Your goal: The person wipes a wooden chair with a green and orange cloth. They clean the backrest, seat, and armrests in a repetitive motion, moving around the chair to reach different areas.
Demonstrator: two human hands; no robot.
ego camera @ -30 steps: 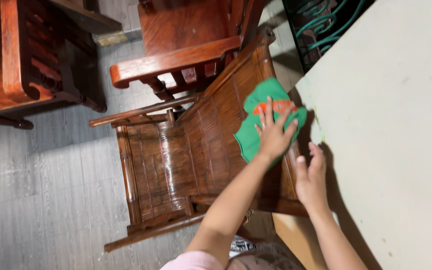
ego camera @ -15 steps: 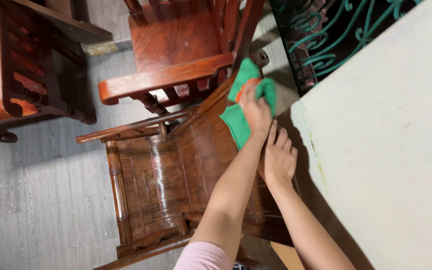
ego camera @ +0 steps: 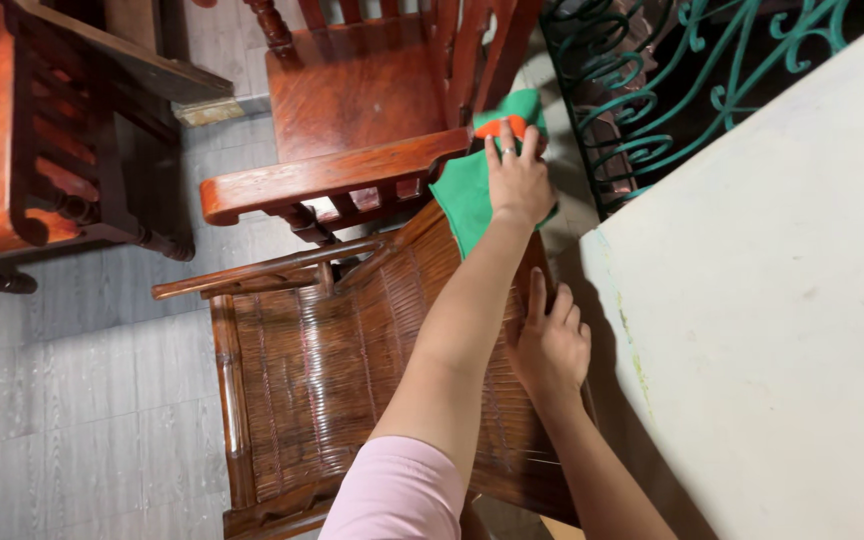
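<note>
My left hand (ego camera: pixel 517 180) presses a green cloth (ego camera: pixel 460 195) with an orange patch onto the top end of a brown slatted wooden chair's (ego camera: pixel 332 370) backrest. The fingers are spread over the cloth and one wears a ring. The left arm, in a pink sleeve, stretches across the backrest. My right hand (ego camera: pixel 552 345) lies flat on the backrest near its right edge, lower down, holding nothing.
A reddish wooden armchair (ego camera: pixel 352 90) stands just beyond, its armrest (ego camera: pixel 322 178) next to the cloth. Dark red carved furniture (ego camera: pixel 32 130) is at the left. A green scrolled iron grille (ego camera: pixel 672 70) and a pale flat surface (ego camera: pixel 772 300) are at the right. The floor (ego camera: pixel 62 380) is grey plank.
My left hand has slid the cloth up the backrest from its middle to its top end. My right hand moved from the chair's right rim onto the slats.
</note>
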